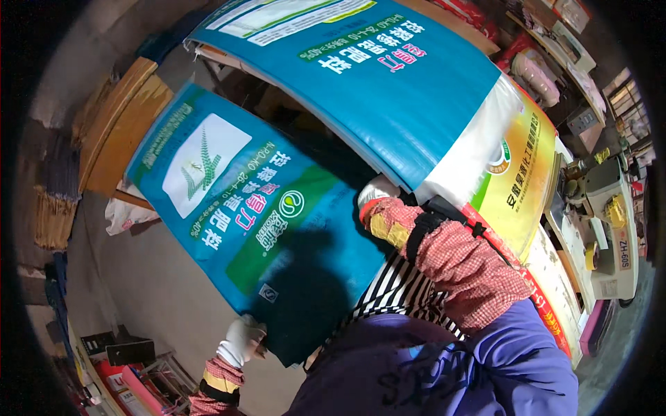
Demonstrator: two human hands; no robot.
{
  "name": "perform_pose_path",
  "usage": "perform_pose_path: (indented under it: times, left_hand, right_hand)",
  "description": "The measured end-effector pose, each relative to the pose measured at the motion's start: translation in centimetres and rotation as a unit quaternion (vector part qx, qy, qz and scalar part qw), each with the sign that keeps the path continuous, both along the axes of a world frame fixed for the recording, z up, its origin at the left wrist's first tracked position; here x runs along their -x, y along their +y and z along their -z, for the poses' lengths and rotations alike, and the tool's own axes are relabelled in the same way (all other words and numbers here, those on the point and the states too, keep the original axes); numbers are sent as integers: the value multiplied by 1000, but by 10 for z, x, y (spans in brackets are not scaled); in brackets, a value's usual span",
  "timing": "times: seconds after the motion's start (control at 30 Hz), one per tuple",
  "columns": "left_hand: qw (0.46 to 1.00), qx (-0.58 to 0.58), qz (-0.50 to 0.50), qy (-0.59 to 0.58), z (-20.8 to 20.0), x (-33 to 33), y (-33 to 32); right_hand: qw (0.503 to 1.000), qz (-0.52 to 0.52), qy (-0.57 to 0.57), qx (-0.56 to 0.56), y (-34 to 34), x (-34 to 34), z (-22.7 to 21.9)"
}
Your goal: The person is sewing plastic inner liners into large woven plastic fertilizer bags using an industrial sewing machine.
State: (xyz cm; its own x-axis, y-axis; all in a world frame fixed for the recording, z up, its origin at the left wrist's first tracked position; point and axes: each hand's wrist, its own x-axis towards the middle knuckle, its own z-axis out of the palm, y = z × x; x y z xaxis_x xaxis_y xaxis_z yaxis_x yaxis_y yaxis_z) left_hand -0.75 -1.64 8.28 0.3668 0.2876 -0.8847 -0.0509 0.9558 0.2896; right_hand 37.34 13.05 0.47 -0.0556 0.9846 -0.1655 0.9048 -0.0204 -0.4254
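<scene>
A large flat teal sack point(215, 222) with a green band and a white panel stretches at a slant before me. My left hand point(243, 340), in a white glove, is closed on its lower left edge. Up at the sack's right side is my right hand point(378, 191), also gloved in white. Its fingers are curled and partly hidden, and it appears to grip the sack's edge. Right beside it lies the edge of a raised pile topped by another teal sack point(409, 90). My shadow falls across the near part of the sack I hold.
A yellow and white sack point(520, 173) covers the pile's right side. Further right stands a pale machine point(614, 229) beside a roll of yellow tape point(591, 256). Wooden boards point(121, 132) lean at the far left. Red items and a wire rack point(163, 374) sit at the lower left.
</scene>
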Motion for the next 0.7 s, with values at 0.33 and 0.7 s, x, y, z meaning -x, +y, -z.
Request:
perform_pose_path:
  times: [0.33,0.7]
  left_hand:
    - [923,-258,58,279,13,-6,31]
    - [490,-487,528,493,-62,-82,105]
  right_hand:
    - [998,11,58,-24,12,-7,-9]
    - [994,-5,110,-1,-27,-40,-17]
